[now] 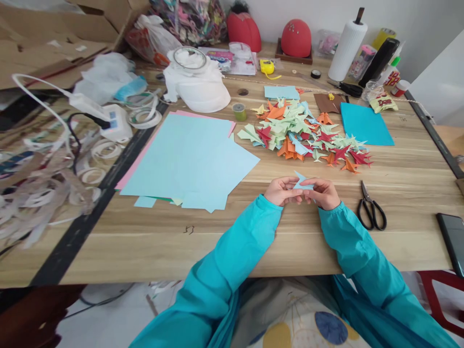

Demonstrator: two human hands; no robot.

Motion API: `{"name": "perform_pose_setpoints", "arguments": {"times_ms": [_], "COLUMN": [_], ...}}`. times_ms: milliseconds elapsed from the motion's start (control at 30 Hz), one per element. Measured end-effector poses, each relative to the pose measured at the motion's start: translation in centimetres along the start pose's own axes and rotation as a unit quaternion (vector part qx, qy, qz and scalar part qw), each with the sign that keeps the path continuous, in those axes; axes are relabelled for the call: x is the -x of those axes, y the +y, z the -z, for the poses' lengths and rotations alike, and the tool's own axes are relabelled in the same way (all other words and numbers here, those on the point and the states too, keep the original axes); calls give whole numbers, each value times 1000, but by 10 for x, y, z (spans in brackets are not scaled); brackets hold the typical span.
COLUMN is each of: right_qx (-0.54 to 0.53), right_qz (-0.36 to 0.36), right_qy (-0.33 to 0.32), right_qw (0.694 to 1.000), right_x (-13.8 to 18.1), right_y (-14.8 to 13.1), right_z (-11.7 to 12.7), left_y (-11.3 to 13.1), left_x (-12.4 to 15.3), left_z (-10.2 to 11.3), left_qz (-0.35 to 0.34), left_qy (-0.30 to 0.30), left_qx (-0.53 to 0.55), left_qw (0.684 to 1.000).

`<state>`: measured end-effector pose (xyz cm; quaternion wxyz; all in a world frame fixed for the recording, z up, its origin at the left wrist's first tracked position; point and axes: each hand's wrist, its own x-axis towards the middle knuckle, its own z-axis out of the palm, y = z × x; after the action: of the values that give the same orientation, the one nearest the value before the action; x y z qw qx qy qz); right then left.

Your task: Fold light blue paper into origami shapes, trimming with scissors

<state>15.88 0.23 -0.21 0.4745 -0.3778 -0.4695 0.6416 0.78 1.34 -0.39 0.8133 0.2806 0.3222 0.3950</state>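
Observation:
A small light-blue folded paper piece (pixel 301 181) is pinched between both of my hands just above the wooden table (pixel 275 241). My left hand (pixel 282 190) grips its left side with curled fingers. My right hand (pixel 324 193) holds its right side, fingers closed on it. Both arms wear teal sleeves. Just beyond my hands lies a pile of folded paper shapes (pixel 304 133) in green, orange, red and blue. A stack of light-blue sheets over pink ones (pixel 188 159) lies to the left of my hands.
Black scissors (pixel 371 208) lie right of my right hand, and a dark phone (pixel 454 239) sits at the right edge. A teal sheet (pixel 364 124), a paper towel roll (pixel 347 48), a white cap (pixel 197 89), tape rolls (pixel 145 116) and cardboard boxes (pixel 54 34) crowd the back and left.

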Motion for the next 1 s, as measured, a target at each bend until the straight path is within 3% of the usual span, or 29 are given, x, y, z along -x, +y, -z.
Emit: {"name": "perform_pose_setpoints", "arguments": {"times_ms": [200, 600, 1000], "right_qx": [-68, -103, -11], "right_qz": [-60, -64, -25], "right_qy": [6, -2, 26], "right_qw": [996, 993, 999], "right_x": [0, -2, -5], "right_y": [-4, 0, 3], "right_z": [0, 3, 3], "left_y": [-2, -2, -3], "left_x": [0, -2, -4], "left_z": [2, 11, 5], "left_qz": [2, -20, -18], "left_qy": [-29, -10, 34], "left_qx": [20, 20, -11], "left_qw": [999, 1000, 999]}}
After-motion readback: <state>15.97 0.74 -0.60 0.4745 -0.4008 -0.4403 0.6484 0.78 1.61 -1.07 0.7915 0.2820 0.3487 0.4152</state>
